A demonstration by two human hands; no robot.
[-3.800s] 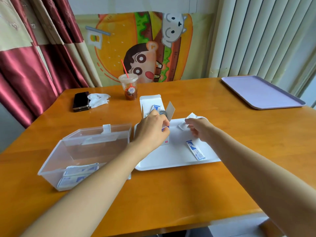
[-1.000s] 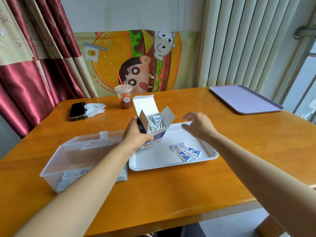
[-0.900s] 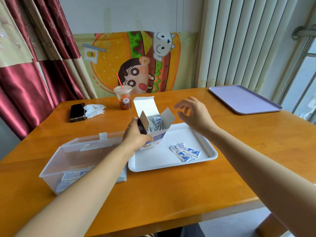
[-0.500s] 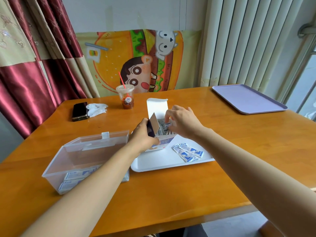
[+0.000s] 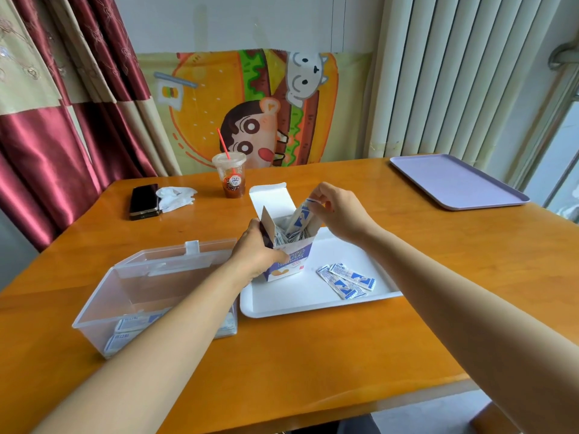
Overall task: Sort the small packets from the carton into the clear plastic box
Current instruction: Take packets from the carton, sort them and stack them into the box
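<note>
Small packets (image 5: 300, 216), how many cannot be told, are pinched at their upper ends between the thumb and fingertips of the right hand (image 5: 340, 214) and stand half out of the open carton (image 5: 293, 263). The carton stands upright at the ten o'clock corner of the white tray (image 5: 313, 310) and is gripped round its left side by the left hand (image 5: 253, 255), fingers curled about the wall.

The carton is best kept pressed down while the packets are lifted straight up, so that the crowded ones beside them are not dragged out. The pinch should be kept firm, as the wrappers look slippery.

The clear plastic box (image 5: 141, 277) lies open at eight o'clock from the carton, with a few packets (image 5: 131, 327) already at its near end. The way there is crossed by the left forearm, which lies over the box's right end, and by the carton's raised left flap; both must be cleared.

More loose packets (image 5: 346, 280) lie on the tray at four o'clock. On the table (image 5: 313, 371) a drink cup (image 5: 230, 180) stands at eleven o'clock, a phone (image 5: 144, 202) and a tissue (image 5: 175, 195) at ten, and a lilac tray (image 5: 454, 180) at two, all well apart.
</note>
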